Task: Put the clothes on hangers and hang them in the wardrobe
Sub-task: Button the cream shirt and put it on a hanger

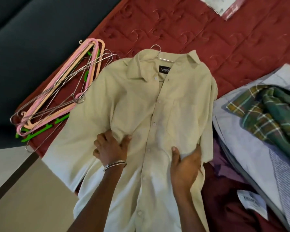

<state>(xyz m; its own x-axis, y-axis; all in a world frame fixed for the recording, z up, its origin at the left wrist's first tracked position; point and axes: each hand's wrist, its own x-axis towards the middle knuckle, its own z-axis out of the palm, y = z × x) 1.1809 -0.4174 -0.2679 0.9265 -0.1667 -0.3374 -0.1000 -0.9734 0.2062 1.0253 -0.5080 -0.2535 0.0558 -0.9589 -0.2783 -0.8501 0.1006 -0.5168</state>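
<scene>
A pale beige button-up shirt [141, 104] lies face up on the red mattress [208, 39], with a thin metal hanger [159, 56] inside its collar and the hook poking out at the top. My left hand [110, 146] grips a bunch of the shirt's fabric on its left side at waist height. My right hand [184, 166] holds the shirt's right front, thumb on top and fingers tucked under the cloth. The lower part of the shirt hangs over the bed's edge toward me.
A pile of pink, peach, green and wire hangers [60, 91] lies at the mattress's left edge. To the right are a bluish folded cloth [251, 148], a green plaid garment [271, 111] and dark maroon and purple clothes [224, 198]. A dark wall and beige floor lie left.
</scene>
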